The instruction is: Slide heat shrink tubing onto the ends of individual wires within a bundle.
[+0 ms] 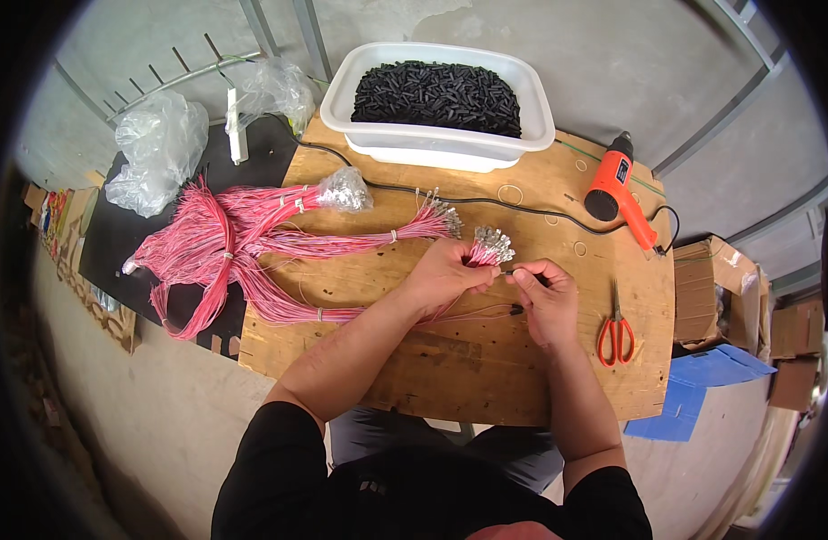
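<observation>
My left hand (439, 277) is closed around a bundle of thin pink wires, whose silvery metal terminals (492, 243) fan out above the fingers. Just to its right, my right hand (549, 297) pinches a small black sleeve (510, 272) at the end of one wire. Below the hands, a loose wire ends in another black piece (516, 310) on the wooden table (450, 360). More pink wire bundles (292, 241), tied with pale bands, spread out to the left. One bundle's tips are wrapped in a clear plastic bag (345, 190).
At the back stands a white tub (441, 144) of short black tubes (436, 97). An orange heat gun (610, 184) with a black cord lies at the right, above red-handled scissors (617, 335). Rubber bands (510, 194) are scattered about. Crumpled plastic bags (162, 148) sit at the left.
</observation>
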A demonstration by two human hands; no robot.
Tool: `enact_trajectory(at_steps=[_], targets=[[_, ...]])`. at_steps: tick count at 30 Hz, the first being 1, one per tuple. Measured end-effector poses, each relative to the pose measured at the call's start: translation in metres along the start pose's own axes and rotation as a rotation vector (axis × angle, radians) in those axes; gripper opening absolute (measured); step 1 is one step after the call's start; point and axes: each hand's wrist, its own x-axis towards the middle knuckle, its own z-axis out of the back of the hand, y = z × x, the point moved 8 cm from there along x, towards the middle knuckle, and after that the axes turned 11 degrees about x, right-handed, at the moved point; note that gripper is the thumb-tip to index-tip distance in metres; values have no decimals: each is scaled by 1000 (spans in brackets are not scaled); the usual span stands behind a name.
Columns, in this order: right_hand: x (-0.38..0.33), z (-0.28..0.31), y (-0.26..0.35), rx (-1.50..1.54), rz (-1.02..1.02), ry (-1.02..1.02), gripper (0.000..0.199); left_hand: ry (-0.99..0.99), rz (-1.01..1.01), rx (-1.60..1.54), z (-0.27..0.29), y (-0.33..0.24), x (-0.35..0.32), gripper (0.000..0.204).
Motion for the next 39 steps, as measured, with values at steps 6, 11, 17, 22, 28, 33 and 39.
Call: enact_trajectory(at_steps=[6,11,17,22,28,33,39], targets=[[1,2,5,11,3,-11,7,62,126,8,1,4,-1,17],[2,6,3,28,-53,-11,6,82,96,-9,1,8,1,17],[1,3,-5,293,-268,13,14,65,83,-8,0,6,-1,17],[2,7,-12,307,-294,59,15,78,70,4,-2,5,0,17],[1,5,-13,277,-297,64,16,104,66,12,-4,6,0,18],[0,4,-10,278,-304,48,16,107,72,-17,-4,7,1,18],[0,5,-13,238,-279,57,16,103,100,11,-5,6,-2,18]])
